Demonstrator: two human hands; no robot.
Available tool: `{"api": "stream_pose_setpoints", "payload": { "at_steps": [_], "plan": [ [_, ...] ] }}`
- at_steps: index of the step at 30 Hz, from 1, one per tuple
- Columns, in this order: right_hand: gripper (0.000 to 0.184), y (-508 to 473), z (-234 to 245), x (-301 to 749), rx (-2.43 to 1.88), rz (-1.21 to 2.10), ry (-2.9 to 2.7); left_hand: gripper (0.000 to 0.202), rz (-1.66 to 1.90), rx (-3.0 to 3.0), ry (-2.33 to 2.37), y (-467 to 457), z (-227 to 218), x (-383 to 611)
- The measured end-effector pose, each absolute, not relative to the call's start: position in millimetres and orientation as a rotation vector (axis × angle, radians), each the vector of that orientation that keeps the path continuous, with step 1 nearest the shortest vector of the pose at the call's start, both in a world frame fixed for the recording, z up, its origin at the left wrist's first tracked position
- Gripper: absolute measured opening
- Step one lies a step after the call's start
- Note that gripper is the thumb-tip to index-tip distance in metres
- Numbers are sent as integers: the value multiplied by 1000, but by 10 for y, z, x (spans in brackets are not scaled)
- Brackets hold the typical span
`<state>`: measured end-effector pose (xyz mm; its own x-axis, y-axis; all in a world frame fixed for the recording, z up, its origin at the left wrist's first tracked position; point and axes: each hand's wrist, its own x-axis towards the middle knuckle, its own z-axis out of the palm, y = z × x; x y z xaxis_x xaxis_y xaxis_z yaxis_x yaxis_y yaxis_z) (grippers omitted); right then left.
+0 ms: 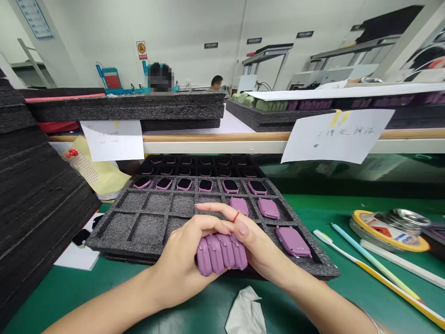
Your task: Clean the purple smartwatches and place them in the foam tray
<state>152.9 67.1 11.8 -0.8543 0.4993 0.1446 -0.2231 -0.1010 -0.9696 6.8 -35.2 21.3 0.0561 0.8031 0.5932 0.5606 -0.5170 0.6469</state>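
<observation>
My left hand (182,253) is wrapped round a row of several purple watch cases (222,253), pressed side by side, above the tray's front edge. My right hand (255,239) closes on the right end of the row; its thumb lies over the top and one finger stretches left past it. A red ring is on that finger. Behind both hands lies a black foam tray (121,243) with square compartments. Single purple cases, such as the front right one (295,241), lie back-up in compartments. Farther back, watches (206,185) sit with dark screens up.
A crumpled white cloth (245,311) lies in front of my hands. To the right are a toothbrush (368,269), a blue-green stick (375,262) and a yellow-rimmed tape roll (389,232). Foam stacks (38,195) rise at left. A shelf (215,146) with paper notes crosses behind; people sit beyond.
</observation>
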Motion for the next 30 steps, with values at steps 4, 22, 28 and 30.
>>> {"api": "stream_pose_setpoints", "payload": {
  "at_steps": [4,22,28,30],
  "plan": [
    [80,669,132,1530,-279,2074,-1674,53,1443,2080,1386,-349,195,63],
    [104,585,206,1561,-379,1637,-1884,67,1462,2250,1202,-265,95,31],
    [105,612,171,1608,-250,1176,-1980,133,1295,1804,1272,-336,151,42],
    [106,631,157,1616,-197,1069,-1989,141,1209,1471,1130,-340,218,46]
  ]
}}
